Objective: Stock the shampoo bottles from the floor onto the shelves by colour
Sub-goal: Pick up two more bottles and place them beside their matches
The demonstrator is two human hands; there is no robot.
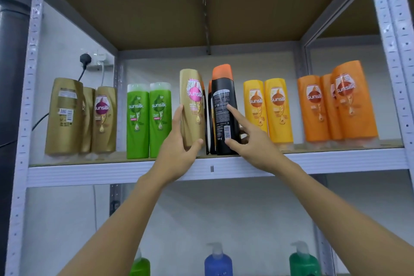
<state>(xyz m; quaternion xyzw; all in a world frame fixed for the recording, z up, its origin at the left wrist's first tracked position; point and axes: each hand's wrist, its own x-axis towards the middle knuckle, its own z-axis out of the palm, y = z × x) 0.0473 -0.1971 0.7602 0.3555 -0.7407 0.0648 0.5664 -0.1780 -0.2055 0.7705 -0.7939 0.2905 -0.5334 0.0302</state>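
Note:
My left hand (179,145) grips a gold shampoo bottle with a pink label (192,105), held upright just above the middle shelf (89,172), between the green and black groups. My right hand (248,139) holds a black bottle with an orange cap (224,105) that stands on the shelf, forefinger on its back label and thumb at its base. More black bottles are partly hidden behind these two. Along the shelf stand three gold bottles (67,116), two green bottles (149,119), two yellow bottles (267,107) and three orange bottles (338,103).
The grey metal rack has an upper board (201,15) close above the bottles. Below stand green (140,264), blue (218,262) and dark green (303,262) pump bottles. A wall socket with a black plug (86,60) shows behind the rack's left side. A dark pipe (11,51) runs at far left.

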